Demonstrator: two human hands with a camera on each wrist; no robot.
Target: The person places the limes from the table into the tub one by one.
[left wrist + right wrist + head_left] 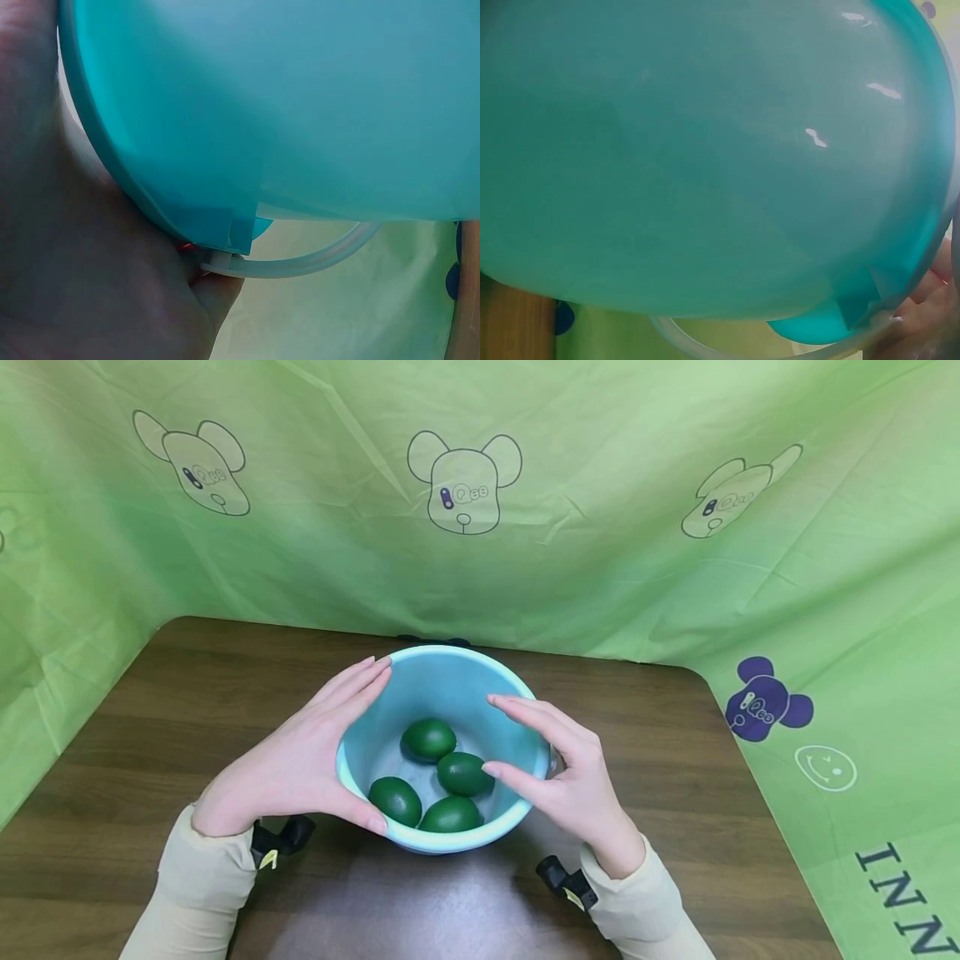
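Observation:
A light blue plastic bucket (442,677) stands at the table's middle, its mouth facing up towards me. Inside lie several dark green, oval fruits, like limes (429,740). My left hand (300,752) holds the bucket's left side, fingers along the rim and thumb across the front edge. On the opposite side my right hand (573,768) holds the rim, with thumb and forefinger reaching over the opening. Its other fingers are mostly hidden. Both wrist views are filled by the bucket's outer wall; a pale handle (315,261) hangs at its side in the left wrist view.
The brown wooden table (720,860) extends around the bucket. A green cloth (570,568) with printed bear heads encloses its back and sides. Something small and dark (435,640) lies behind the bucket at the table's back edge.

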